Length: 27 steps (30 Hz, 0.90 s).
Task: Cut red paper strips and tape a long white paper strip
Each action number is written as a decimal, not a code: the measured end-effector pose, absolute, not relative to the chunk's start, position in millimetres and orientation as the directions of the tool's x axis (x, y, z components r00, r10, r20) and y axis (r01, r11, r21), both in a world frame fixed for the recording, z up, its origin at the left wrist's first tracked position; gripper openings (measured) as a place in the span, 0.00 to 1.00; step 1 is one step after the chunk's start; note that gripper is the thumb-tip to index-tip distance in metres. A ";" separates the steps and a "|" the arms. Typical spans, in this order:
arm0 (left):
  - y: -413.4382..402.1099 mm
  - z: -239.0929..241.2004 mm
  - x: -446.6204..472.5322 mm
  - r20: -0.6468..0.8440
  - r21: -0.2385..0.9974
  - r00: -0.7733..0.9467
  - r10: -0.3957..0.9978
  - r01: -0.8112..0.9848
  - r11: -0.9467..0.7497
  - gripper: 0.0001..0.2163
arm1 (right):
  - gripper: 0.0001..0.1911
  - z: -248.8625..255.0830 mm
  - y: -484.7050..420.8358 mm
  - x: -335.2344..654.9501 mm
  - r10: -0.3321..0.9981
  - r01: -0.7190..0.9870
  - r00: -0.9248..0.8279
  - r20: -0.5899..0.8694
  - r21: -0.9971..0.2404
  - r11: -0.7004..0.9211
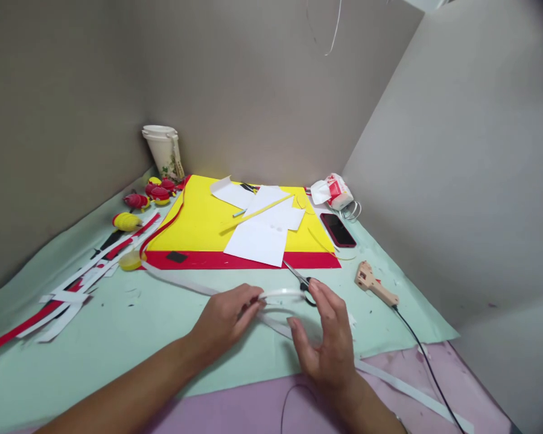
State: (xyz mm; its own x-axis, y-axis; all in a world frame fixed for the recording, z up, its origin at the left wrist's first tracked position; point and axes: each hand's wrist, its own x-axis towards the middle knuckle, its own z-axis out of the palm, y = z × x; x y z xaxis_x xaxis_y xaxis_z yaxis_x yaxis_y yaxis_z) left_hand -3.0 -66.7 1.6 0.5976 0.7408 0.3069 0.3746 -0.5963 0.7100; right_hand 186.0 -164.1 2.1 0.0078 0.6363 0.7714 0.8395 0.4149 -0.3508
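Note:
My left hand (228, 319) pinches one end of a curled white paper strip (281, 293) over the pale green sheet (131, 331). The strip arches across to my right hand (328, 340), whose fingers are spread and cup the loop's other side, thumb below it. A long tail of the same white strip runs off toward the lower right. Black-handled scissors (301, 280) lie just behind the loop, partly hidden by my right fingertips.
Behind lie a yellow sheet (199, 223) on red paper with white sheets (257, 241). A glue gun (374, 283) with its black cord lies right, a phone (337, 229) beyond it. Cut strips (67, 295), paper lanterns (156, 191) and a paper cup (164, 150) sit left.

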 end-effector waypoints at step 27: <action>-70.3 7.1 -3.8 0.406 0.797 0.602 0.687 0.136 -0.589 0.06 | 0.14 16.0 -177.7 179.5 0.996 -0.391 0.036 0.079 -0.916 0.087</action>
